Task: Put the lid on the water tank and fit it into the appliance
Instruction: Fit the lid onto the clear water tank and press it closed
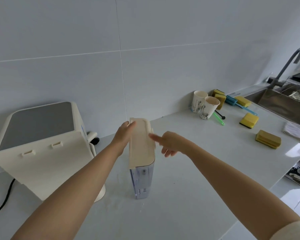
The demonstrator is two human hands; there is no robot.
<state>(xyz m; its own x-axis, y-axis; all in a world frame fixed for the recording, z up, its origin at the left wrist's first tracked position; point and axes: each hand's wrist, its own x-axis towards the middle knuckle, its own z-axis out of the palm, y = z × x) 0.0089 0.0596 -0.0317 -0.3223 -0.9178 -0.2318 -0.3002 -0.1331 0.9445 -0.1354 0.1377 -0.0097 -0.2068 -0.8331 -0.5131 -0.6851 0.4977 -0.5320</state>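
Observation:
A tall, narrow clear water tank (142, 181) stands upright on the white counter, right of the cream appliance (42, 146). A cream lid (141, 144) lies on top of the tank, its near corner overhanging slightly. My left hand (124, 134) rests against the lid's far left edge, fingers flat on it. On the other side, my right hand (168, 142) has its index finger stretched out touching the lid's right edge, the other fingers loose and apart. The appliance has a grey top and two small slots on the side facing the tank.
A black cable (5, 198) runs from the appliance at the left. Two paper cups (204, 106), several yellow sponges (248, 120) and brushes lie at the back right. A steel sink (284, 103) with a grey tap is far right. The counter edge drops off at right.

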